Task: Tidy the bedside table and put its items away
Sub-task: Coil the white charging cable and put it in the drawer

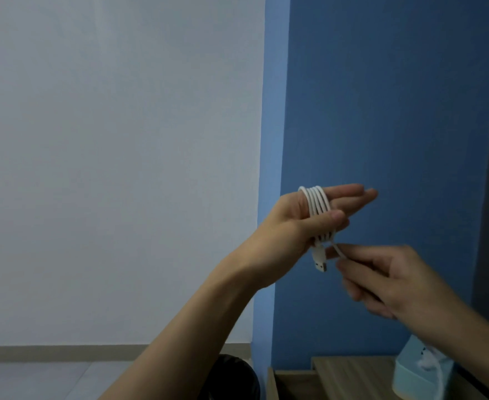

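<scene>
Centre right of the frame: a white cable point(318, 204) is wound in several turns around the straight fingers of the left hand point(301, 223), with the thumb pressed across the turns to clamp them. The coil's axis runs along those fingers, toward the right of the frame. A USB plug point(320, 262) hangs below the coil. From the coil's lower edge a short free strand point(339, 251) runs right and slightly down to the right hand point(393, 280), which pinches it between thumb and fingertips (this hand is blurred). Any further turn probably has to pass across the left fingers, so the right hand is the nearer one. The bedside table point(350, 370) lies at lower right. No writing is legible.
</scene>
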The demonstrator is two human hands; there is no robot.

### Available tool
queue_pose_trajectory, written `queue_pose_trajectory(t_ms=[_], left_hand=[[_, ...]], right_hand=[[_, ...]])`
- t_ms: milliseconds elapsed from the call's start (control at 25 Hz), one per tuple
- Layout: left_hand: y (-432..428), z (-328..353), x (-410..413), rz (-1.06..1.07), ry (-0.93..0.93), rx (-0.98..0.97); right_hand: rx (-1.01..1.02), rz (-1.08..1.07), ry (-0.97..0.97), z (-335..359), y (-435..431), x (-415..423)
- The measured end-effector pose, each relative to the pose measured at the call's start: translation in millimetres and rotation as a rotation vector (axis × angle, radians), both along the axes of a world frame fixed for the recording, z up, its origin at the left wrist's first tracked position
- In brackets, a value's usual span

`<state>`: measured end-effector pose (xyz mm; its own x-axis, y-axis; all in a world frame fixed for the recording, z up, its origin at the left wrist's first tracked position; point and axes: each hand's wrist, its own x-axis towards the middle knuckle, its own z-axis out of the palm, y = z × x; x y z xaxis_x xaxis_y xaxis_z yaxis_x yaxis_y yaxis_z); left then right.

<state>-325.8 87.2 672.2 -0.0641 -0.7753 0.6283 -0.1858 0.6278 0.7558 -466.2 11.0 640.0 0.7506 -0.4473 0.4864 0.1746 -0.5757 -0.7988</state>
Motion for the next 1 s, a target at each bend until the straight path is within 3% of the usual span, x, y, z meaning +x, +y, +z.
queue_pose_trajectory(t_ms=[80,200,320,440,640,760,1000], left_hand=[[2,1,4,0.119,-0.137,-0.025],[0,-6,8,0.244,-0.305,0.000],[0,-16,4,0.087,-0.359,0.086],[4,-17,-3,-0.150,-0.285,0.108],[9,-15,-16,-0.339,0.076,0.144],[5,-14,-19,-0.364,0.223,0.150],[6,-14,-14,-0.175,0.159,0.055]], right_hand=[[-0.144,-0.076,0.033,1,3,-10],[-0.687,-0.303,0.039,16,8,-28],[-0.973,-0.366,-0.036,39,8,-35],[-0.852,-0.358,-0.168,50,-4,-27],[-0.242,-0.045,-0.312,42,-14,-6],[0.071,0.007,-0.318,38,-10,2],[-0.107,-0.231,-0.085,20,-4,14]])
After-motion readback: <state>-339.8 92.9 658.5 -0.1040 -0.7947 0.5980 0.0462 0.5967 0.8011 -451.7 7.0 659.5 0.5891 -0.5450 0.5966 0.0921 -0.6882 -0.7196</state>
